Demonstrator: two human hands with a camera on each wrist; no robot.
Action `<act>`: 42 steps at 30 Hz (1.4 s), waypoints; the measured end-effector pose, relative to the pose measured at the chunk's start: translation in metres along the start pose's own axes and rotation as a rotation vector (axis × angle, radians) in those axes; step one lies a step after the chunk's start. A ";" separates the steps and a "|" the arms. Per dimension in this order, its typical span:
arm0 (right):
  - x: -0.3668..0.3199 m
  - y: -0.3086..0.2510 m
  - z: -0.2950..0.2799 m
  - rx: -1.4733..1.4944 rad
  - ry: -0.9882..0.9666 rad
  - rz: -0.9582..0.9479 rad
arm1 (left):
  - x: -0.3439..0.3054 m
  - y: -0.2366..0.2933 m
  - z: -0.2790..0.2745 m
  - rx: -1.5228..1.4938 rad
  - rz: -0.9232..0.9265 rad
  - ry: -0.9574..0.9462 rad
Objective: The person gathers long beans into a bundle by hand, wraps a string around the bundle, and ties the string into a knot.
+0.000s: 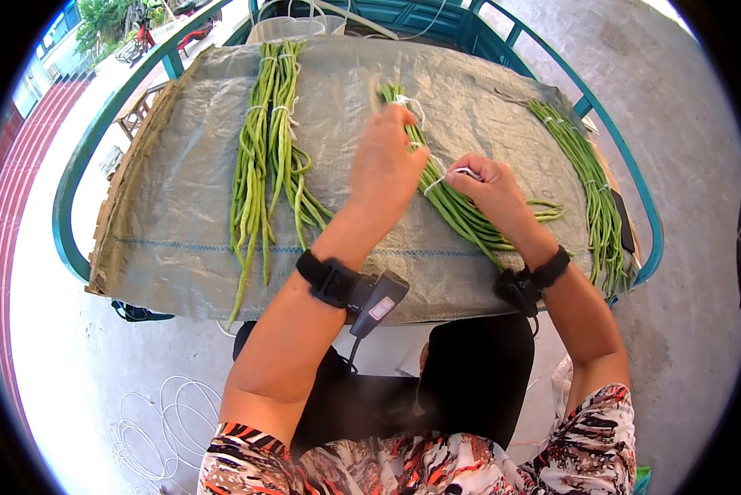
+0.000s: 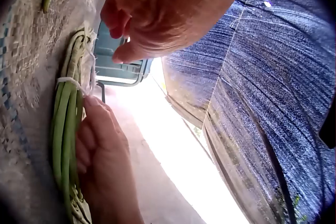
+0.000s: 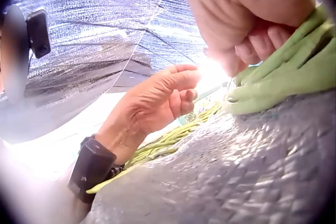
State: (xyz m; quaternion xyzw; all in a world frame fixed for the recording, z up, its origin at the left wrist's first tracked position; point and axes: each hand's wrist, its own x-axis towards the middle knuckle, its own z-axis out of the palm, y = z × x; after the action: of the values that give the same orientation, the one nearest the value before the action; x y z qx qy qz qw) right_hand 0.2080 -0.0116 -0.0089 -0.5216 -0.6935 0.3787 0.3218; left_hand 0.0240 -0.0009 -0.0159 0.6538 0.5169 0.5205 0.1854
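A bundle of green long beans [image 1: 461, 216] lies slantwise before me, bound with white string [image 1: 434, 186] in several places. My right hand [image 1: 496, 194] pinches a string end between thumb and forefinger, close beside the lower tie. Blurred in the head view, my left hand [image 1: 383, 161] is over the upper part of the bundle. The right wrist view shows that left hand [image 3: 152, 103] raised off the beans, fingers loosely bent and nothing visible in them. In the left wrist view, the right fingertips [image 2: 93, 103] are right at the string around the beans.
Two tied bean bundles [image 1: 259, 173] lie on the left of the woven sheet [image 1: 172, 198], and another bundle [image 1: 589, 177] lies along its right side. A teal rail [image 1: 73, 181] runs around the cart bed. Clear plastic containers [image 1: 288, 30] stand behind the sheet.
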 end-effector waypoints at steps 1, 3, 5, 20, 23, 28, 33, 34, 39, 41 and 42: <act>0.000 0.001 0.001 0.034 0.006 0.010 | -0.001 -0.002 0.002 -0.023 0.026 -0.083; 0.001 0.003 0.002 0.061 0.014 0.000 | -0.006 -0.005 0.008 -0.071 0.077 -0.251; 0.001 0.007 0.003 0.077 0.024 -0.038 | -0.009 -0.007 0.011 -0.079 0.099 -0.292; -0.005 0.006 0.009 0.100 0.076 -0.120 | -0.017 -0.002 0.012 0.044 0.084 -0.290; -0.006 0.005 0.010 0.098 0.091 -0.120 | -0.014 -0.002 0.013 0.011 0.060 -0.307; -0.005 0.007 0.012 0.076 0.111 -0.134 | -0.014 0.000 0.014 -0.062 -0.030 -0.294; -0.004 0.009 0.012 0.100 0.096 -0.144 | -0.014 0.009 0.007 -0.141 -0.168 -0.418; -0.004 0.009 0.012 0.117 0.087 -0.146 | -0.014 0.006 0.010 -0.150 -0.163 -0.413; -0.003 0.010 0.012 0.122 0.089 -0.120 | -0.012 -0.008 0.019 -0.116 -0.018 -0.330; -0.003 0.010 0.013 0.127 0.091 -0.114 | -0.012 -0.008 0.017 -0.049 0.074 -0.315; -0.003 0.010 0.013 0.121 0.093 -0.118 | -0.012 -0.007 0.015 -0.015 0.119 -0.307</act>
State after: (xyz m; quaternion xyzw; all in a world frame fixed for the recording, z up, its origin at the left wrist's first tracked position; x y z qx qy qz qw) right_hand 0.2029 -0.0151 -0.0242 -0.4767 -0.6829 0.3757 0.4065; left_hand 0.0346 -0.0042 -0.0335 0.7538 0.4389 0.4285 0.2359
